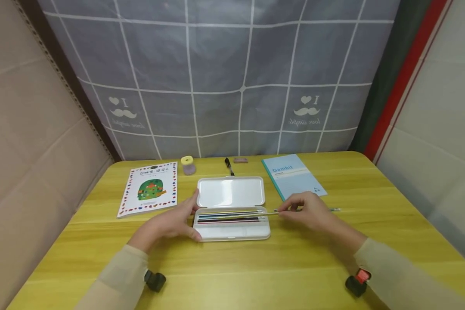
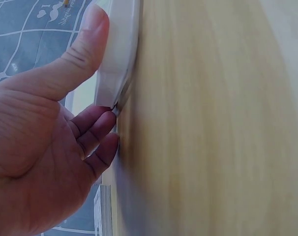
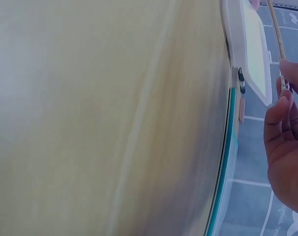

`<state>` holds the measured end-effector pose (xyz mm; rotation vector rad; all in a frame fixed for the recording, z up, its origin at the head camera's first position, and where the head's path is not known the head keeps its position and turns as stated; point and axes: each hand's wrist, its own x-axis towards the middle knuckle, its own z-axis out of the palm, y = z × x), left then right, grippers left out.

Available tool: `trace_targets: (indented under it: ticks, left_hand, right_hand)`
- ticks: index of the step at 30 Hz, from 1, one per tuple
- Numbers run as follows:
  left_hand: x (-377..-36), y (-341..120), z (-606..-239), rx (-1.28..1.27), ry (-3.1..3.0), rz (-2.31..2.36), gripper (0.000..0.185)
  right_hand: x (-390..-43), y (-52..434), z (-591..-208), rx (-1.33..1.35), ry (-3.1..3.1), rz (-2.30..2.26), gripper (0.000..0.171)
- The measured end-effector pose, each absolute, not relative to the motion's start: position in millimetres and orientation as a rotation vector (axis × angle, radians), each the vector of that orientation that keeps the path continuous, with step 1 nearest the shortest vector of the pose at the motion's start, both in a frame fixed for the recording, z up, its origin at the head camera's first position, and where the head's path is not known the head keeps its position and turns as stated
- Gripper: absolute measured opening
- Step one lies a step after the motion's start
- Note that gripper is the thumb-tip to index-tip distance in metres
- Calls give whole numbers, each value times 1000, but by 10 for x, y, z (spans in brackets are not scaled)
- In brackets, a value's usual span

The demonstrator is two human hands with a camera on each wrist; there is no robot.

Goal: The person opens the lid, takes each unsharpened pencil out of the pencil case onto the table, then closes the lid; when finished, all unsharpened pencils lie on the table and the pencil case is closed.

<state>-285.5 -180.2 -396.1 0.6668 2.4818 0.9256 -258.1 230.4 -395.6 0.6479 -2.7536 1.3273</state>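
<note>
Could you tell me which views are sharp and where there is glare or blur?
Head view: sharp, with soft glare on the open white plastic pencil case lid. Left wrist view: hand crisp, yellow wooden table smeared. Right wrist view: table blurred throughout.

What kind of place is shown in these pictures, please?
Probably a study desk at home: a yellow wooden table before a grey grid-patterned cloth, with an open white pencil case, a blue notebook and a picture book.
</note>
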Motion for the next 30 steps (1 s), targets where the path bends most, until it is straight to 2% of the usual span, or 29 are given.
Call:
trace_targets:
  ticks: [8, 16, 30]
  left_hand:
    - [-2844, -1818, -3945, 690, 2475, 935, 144]
    - [-2857, -1816, -3949, 715, 2487, 917, 144]
    - [-2861, -1835, -3985, 727, 2488, 907, 145]
  right_hand:
    - [-2483, 2637, -3942, 617, -2766, 1315, 4]
    - [-2386, 2916, -3953, 458, -2805, 1241, 3]
    - [-2326, 3125, -4027, 262, -2887, 1091, 4]
